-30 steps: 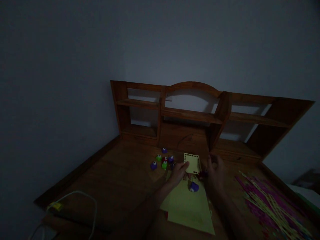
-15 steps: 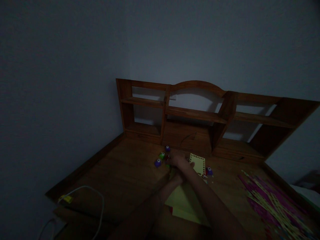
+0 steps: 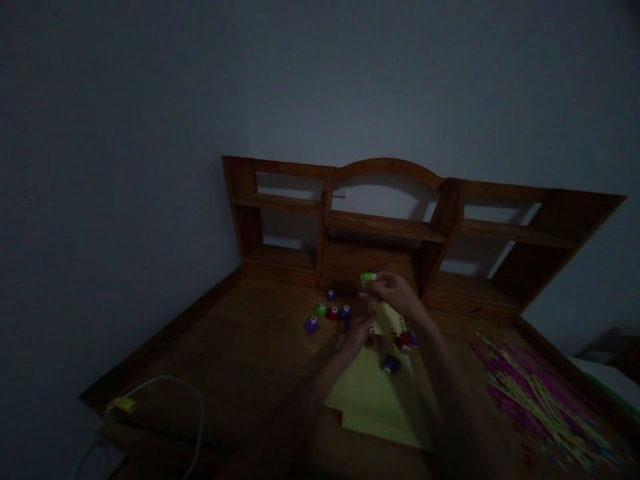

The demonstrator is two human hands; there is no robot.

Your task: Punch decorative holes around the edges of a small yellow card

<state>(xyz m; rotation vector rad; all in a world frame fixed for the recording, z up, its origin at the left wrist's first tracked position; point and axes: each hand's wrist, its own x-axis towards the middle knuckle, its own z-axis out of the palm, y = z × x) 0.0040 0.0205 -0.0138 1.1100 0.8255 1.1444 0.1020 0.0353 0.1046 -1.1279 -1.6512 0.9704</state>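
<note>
Green piece (image 3: 368, 279): one, small, with a white part; it is raised above the desk (image 3: 225, 347), grasped between the fingers of the right hand (image 3: 395, 293).
Left hand (image 3: 356, 333): one, lower, its fingertips at the left edge of the pale card; whether they pinch it, we cannot tell.
Pale card (image 3: 386, 317): one, flat, with a row of small dark shapes along its border; the right forearm passes just beside it.
Figures at left (image 3: 311, 325): we count five clearly, three purple, one green and one red, each rounded with a white eye; a dark sixth is partly hidden by the left hand.
Figures at right (image 3: 405, 341): one red and one purple, touching or almost, near the card.
Dark purple figure (image 3: 392, 365): one, lying tilted on the yellow sheets.
Yellow sheets (image 3: 383, 417): at least two, overlapping, smooth, straight-edged.
Shelf unit (image 3: 385, 225): brown wood, three sections, curved top in the middle; through the middle opening we see one white socket (image 3: 340, 193) on the wall.
Strips (image 3: 545, 400): many, thin, pale yellow and magenta, heaped at right; we cannot count them.
Cable (image 3: 201, 407): one, white, bent, near a yellow object (image 3: 125, 405).
</note>
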